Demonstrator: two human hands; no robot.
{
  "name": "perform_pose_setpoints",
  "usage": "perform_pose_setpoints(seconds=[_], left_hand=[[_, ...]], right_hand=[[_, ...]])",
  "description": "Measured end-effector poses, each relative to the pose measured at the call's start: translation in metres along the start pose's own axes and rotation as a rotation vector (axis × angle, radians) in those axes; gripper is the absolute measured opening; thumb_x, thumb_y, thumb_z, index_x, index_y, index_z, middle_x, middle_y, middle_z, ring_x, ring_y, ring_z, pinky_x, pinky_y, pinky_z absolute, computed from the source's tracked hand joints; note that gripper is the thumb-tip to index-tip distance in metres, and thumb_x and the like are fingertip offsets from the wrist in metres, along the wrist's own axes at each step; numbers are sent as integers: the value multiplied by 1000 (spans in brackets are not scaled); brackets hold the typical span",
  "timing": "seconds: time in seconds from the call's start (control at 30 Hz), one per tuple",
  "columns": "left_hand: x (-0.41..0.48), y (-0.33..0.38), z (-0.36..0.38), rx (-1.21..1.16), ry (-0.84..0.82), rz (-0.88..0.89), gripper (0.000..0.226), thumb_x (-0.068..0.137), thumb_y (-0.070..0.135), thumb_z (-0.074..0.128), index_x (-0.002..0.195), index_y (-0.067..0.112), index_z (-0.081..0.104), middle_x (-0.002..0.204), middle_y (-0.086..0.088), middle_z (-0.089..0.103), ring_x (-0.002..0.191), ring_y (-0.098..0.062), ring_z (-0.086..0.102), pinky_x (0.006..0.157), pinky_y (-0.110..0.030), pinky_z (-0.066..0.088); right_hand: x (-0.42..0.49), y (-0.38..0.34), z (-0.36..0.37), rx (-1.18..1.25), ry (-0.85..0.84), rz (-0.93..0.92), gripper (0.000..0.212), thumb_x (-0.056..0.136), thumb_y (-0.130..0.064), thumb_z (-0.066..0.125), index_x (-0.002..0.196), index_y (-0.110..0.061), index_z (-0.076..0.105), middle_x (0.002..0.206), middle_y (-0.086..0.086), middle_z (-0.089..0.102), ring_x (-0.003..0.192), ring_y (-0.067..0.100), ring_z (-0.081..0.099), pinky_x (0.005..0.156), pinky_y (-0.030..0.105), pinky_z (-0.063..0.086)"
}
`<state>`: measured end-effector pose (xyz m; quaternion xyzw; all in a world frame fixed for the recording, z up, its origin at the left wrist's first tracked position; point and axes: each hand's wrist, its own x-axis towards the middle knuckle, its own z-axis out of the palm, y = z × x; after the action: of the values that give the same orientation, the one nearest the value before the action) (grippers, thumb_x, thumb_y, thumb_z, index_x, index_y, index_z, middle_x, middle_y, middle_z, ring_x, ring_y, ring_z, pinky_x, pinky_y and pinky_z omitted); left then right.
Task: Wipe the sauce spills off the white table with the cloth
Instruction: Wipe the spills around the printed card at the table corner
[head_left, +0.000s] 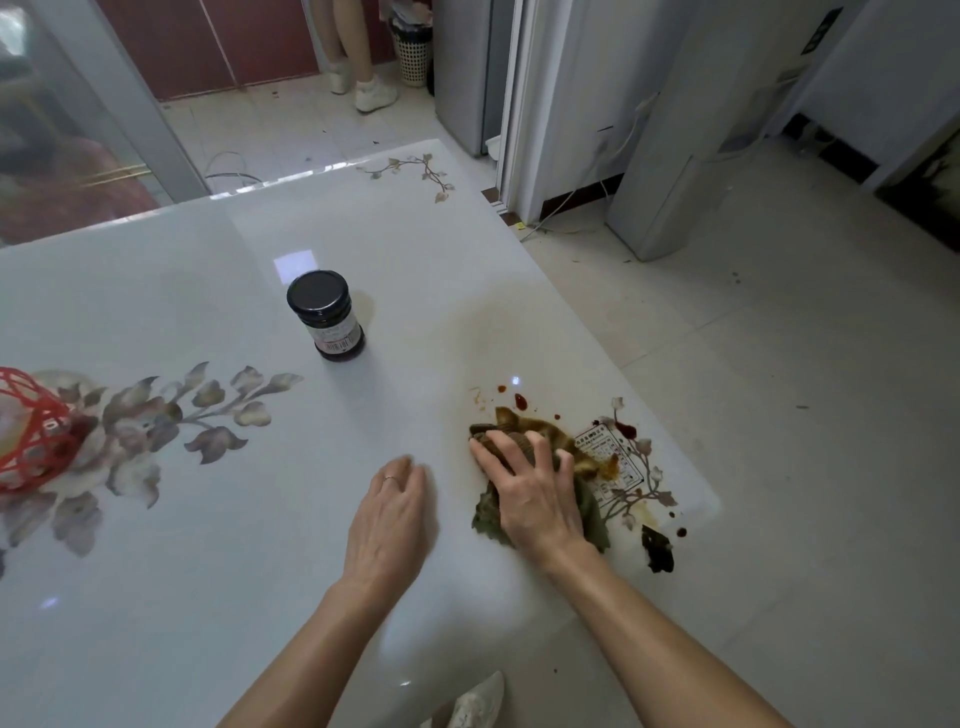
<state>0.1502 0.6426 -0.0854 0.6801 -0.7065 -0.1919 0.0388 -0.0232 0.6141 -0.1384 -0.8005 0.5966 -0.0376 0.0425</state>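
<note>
A crumpled olive-brown cloth (589, 512) lies on the white table (270, 545) near its right corner. My right hand (530, 486) presses down on the cloth with spread fingers. Dark red-brown sauce spills (521, 400) dot the table beyond the cloth, with more drops (626, 429) and a dark blob (658, 550) to its right by the corner. A faint brownish smear (498, 332) shows farther back. My left hand (392, 512) rests flat on the table, left of the cloth, holding nothing.
A dark jar with a black lid (326, 314) stands upright mid-table. A red wire basket (34, 431) sits at the left edge. The table's right edge drops to a tiled floor (779, 415). A person's legs (358, 62) stand by a doorway at the back.
</note>
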Motion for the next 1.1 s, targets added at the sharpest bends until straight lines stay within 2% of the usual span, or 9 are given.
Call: perform_pose_setpoints(seconds=[0.13, 0.23, 0.33, 0.47, 0.6, 0.7, 0.8, 1.0, 1.1], left_hand=[[19, 8, -5, -21, -1, 21, 48, 86, 2, 41, 134, 4, 37, 148, -12, 29, 138, -26, 24, 108, -27, 29], [27, 8, -5, -11, -20, 5, 51, 88, 4, 39, 138, 6, 31, 150, -10, 25, 139, -23, 21, 108, -25, 27], [30, 7, -3, 2, -24, 4, 46, 88, 6, 42, 133, 7, 36, 148, -9, 27, 137, -24, 25, 104, -27, 34], [30, 6, -3, 14, -33, 8, 38, 85, 4, 44, 123, 7, 46, 139, -7, 37, 129, -25, 35, 96, -27, 40], [34, 7, -7, 10, -47, 9, 35, 86, 9, 49, 121, 9, 49, 140, -6, 38, 129, -25, 36, 97, -26, 39], [35, 6, -8, 6, -49, 9, 34, 86, 8, 46, 120, 8, 51, 139, -7, 39, 127, -26, 38, 96, -29, 39], [36, 3, -8, -2, -51, -1, 36, 82, 1, 41, 115, 8, 52, 132, -6, 43, 121, -27, 41, 89, -31, 43], [38, 1, -7, -11, -63, 5, 41, 82, 0, 38, 119, 10, 51, 136, -5, 40, 122, -27, 40, 91, -29, 40], [37, -2, -6, -7, -64, 15, 43, 81, 1, 39, 121, 11, 49, 138, -4, 38, 124, -26, 39, 93, -28, 39]], right_hand=[[9, -2, -5, 42, -9, 157, 75, 70, -5, 69, 138, -31, 54, 139, -2, 51, 117, 31, 41, 81, 47, 44], [1, -17, -3, 40, -17, 97, 79, 63, -4, 72, 136, -29, 57, 137, -1, 54, 115, 32, 43, 79, 47, 46], [14, -12, -6, 21, -38, 25, 75, 68, -9, 72, 138, -31, 55, 138, -3, 53, 113, 30, 41, 77, 46, 45], [28, -18, -8, 54, -41, 163, 75, 67, -7, 71, 136, -31, 56, 137, -2, 53, 113, 30, 39, 77, 45, 44], [24, -28, -4, 23, -47, 75, 76, 65, -12, 75, 137, -28, 55, 137, -2, 53, 112, 31, 42, 74, 44, 44], [49, -20, -10, 33, -125, 19, 69, 86, -18, 61, 149, -32, 38, 154, -2, 34, 127, 34, 34, 91, 50, 36], [70, -14, -16, 43, -202, 90, 68, 95, -14, 43, 155, -38, 20, 163, -4, 11, 137, 34, 19, 102, 53, 24], [64, -14, -17, 0, -223, 38, 70, 96, -14, 38, 156, -37, 10, 164, -7, 7, 139, 34, 17, 102, 50, 24], [82, -8, -21, 8, -238, 135, 70, 96, -15, 39, 156, -36, 10, 164, -5, 7, 140, 35, 15, 106, 55, 23]])
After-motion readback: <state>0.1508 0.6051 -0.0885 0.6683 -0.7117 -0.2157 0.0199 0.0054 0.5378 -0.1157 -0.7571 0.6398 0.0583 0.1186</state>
